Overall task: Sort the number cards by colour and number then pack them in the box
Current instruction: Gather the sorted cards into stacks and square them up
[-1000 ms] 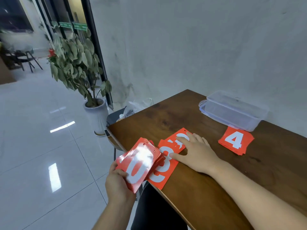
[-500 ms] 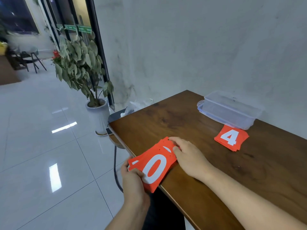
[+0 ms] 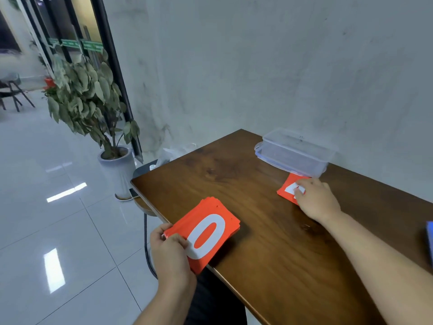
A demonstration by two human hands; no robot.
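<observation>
A stack of red number cards [image 3: 210, 227] with a white 0 on top lies at the table's near left edge, overhanging it. My left hand [image 3: 171, 253] grips its near corner, thumb on top. A second small pile of red cards [image 3: 286, 190], showing part of a white 4, lies further back to the right. My right hand [image 3: 315, 199] rests on that pile with bent fingertips and covers most of it. Just behind stands the clear plastic box [image 3: 294, 152] against the wall.
The brown wooden table [image 3: 257, 184] has its left edge and corner close to my left hand. A blue object [image 3: 430, 240] shows at the right frame edge. A potted plant [image 3: 93, 109] stands on the tiled floor to the left.
The spread red cards are now gathered into one stack under the 0 card. My right hand left that stack and moved back and to the right onto the 4 pile.
</observation>
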